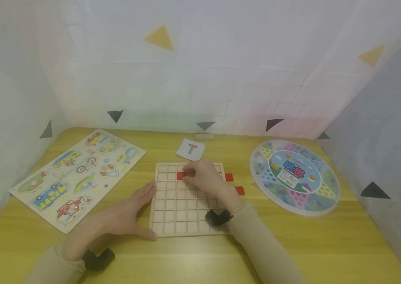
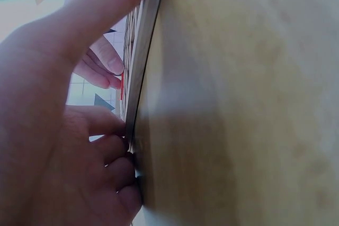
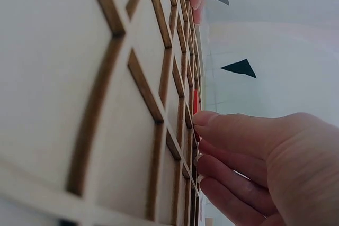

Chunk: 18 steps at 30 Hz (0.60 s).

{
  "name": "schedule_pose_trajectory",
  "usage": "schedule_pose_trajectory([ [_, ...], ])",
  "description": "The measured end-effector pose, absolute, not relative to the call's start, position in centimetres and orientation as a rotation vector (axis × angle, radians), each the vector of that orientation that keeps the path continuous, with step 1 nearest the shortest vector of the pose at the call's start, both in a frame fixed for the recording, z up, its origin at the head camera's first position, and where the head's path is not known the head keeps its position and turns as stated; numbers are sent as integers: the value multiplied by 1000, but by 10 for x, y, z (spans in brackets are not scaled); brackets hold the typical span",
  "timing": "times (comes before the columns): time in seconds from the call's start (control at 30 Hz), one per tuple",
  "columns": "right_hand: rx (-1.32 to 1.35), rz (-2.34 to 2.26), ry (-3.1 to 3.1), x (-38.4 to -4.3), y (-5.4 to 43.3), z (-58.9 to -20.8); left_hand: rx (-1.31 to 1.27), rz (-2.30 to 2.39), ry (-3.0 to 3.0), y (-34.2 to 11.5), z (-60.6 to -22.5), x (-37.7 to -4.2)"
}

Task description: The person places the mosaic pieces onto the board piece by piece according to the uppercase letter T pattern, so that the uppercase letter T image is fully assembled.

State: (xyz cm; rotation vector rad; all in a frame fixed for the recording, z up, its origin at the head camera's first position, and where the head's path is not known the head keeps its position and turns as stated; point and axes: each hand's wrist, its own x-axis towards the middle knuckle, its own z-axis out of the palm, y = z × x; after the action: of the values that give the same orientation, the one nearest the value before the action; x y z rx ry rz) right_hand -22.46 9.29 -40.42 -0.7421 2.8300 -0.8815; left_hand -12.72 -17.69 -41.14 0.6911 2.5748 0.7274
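A wooden grid board point(image 1: 169, 216) lies on the table in front of me. At its left side my left hand point(image 1: 125, 213) rests with thumb and fingers spread, the thumb by the near corner and the fingertips against the edge point(image 2: 143, 51). Over the upper rows, my right hand point(image 1: 205, 179) pinches a red square tile point(image 3: 195, 100) between thumb and fingers, low at the grid. Red also shows left of those fingertips in the head view; the fingers hide part of it. Two loose red tiles point(image 1: 229, 177) lie just off the board's right edge.
Behind the board lie a small card point(image 1: 185, 149) with a T pattern and a wooden strip point(image 1: 204, 137). A vehicle puzzle board point(image 1: 102, 183) is at the left, a round Chinese checkers set point(image 1: 261, 173) at the right. Pale sheeting point(image 1: 200, 90) encloses the table.
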Motion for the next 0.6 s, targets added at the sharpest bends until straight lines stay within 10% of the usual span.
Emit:
schedule_pose_trajectory([
  [0.6,-734,-878,2834,-223,92,-402,681,722,2575,-177,-412,-127],
])
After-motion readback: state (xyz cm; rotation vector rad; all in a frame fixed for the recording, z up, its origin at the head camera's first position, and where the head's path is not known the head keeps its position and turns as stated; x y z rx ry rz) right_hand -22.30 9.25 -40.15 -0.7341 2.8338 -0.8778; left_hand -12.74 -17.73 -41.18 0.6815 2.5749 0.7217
